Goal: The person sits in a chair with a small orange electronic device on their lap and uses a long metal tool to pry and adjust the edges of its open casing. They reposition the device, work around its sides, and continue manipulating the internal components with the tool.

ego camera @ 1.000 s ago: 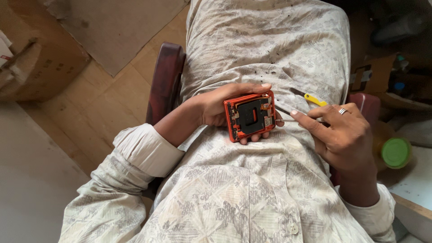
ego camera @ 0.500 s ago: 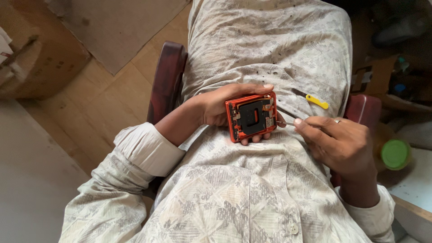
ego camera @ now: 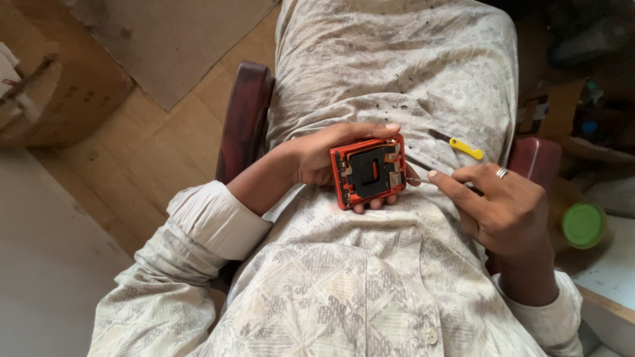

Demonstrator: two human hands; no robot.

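A brown cardboard box [ego camera: 46,86] stands at the upper left on the wooden floor, with a white label [ego camera: 8,69] on its left edge and faint dark print on its side. At the right edge, another brown box [ego camera: 552,112] shows a small dark printed patch. No screens or signs are visible.

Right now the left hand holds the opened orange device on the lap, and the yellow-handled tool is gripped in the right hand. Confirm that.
Not quite. In the head view, the yellow-handled tool lies loose on the lap, untouched. The right hand grips a thin metal tool instead. The left hand does hold the opened orange device.
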